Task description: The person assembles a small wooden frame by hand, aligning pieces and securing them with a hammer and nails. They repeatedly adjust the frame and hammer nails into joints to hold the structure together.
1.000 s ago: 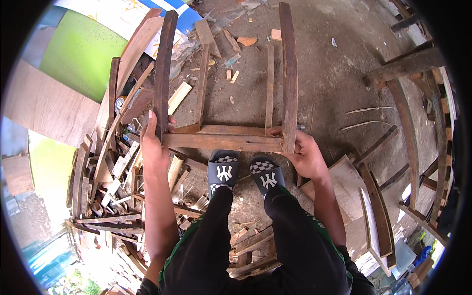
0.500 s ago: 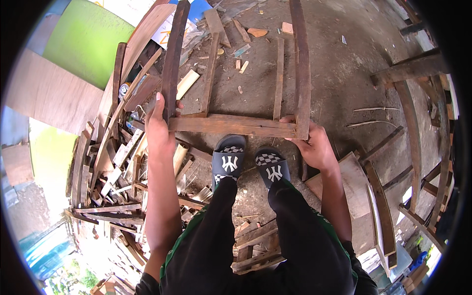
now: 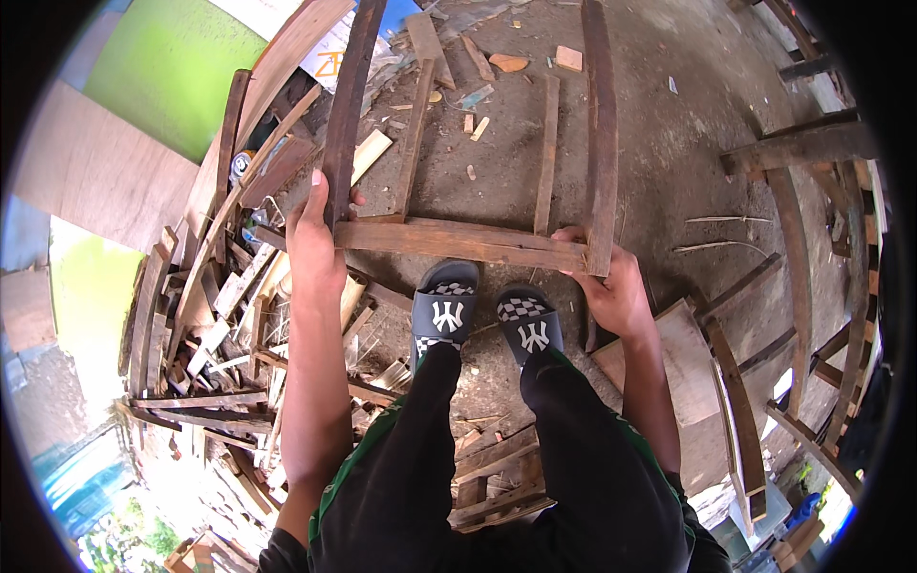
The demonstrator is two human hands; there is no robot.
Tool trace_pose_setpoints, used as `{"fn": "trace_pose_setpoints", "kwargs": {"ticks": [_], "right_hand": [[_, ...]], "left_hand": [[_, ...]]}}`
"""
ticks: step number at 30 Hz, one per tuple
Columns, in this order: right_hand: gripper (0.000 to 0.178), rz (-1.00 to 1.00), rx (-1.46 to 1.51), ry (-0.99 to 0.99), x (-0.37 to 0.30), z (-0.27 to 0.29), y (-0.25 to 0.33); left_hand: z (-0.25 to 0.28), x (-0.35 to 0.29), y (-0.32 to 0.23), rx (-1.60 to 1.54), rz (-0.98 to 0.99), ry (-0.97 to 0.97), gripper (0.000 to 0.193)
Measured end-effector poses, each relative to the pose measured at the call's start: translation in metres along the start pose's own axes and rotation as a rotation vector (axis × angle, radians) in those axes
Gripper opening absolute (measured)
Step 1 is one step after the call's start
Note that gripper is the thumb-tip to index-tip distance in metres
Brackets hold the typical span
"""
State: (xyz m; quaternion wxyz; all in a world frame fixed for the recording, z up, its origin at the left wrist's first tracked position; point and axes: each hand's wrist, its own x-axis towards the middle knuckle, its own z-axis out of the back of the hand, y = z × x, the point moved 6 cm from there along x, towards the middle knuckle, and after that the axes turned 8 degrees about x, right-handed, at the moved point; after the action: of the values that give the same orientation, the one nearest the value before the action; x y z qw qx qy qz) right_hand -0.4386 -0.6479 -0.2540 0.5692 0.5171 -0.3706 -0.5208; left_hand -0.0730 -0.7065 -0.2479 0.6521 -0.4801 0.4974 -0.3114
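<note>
A brown wooden frame [image 3: 463, 244] is held up in front of me, its near crosspiece just beyond my feet. Two long side rails run away from me past the upper edge of the view, and thinner slats stand between them. My left hand [image 3: 315, 234] is closed around the left rail near its corner, thumb on the outside and fingertips showing on the inner side. At the opposite corner, my right hand [image 3: 613, 286] grips the foot of the right rail, its fingers partly hidden behind the wood.
Scrap wood [image 3: 229, 325] lies heaped on the left beside leaning plywood [image 3: 105, 172] and a green board [image 3: 177, 67]. Wooden framework [image 3: 802, 148] stands on the right, with a plywood piece [image 3: 669, 358] near my right forearm. Offcuts dot the dirt floor [image 3: 688, 124] ahead.
The wooden frame has shifted slightly to the right, with both hands keeping their hold on it. My feet stay in place.
</note>
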Motion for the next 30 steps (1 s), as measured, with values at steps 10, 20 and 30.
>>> {"fn": "trace_pose_setpoints", "kwargs": {"ticks": [10,20,30], "right_hand": [[0.042,0.037,-0.042,0.005,0.000,0.002,-0.006],[0.031,0.022,-0.110,-0.021,0.001,-0.001,-0.018],[0.040,0.006,-0.123,-0.035,0.002,-0.001,-0.023]], "left_hand": [[-0.001,0.001,0.002,0.014,-0.003,-0.004,0.037],[0.000,-0.001,0.002,0.014,-0.008,-0.013,0.038],[-0.004,-0.004,-0.002,-0.006,0.012,-0.018,0.036]]}}
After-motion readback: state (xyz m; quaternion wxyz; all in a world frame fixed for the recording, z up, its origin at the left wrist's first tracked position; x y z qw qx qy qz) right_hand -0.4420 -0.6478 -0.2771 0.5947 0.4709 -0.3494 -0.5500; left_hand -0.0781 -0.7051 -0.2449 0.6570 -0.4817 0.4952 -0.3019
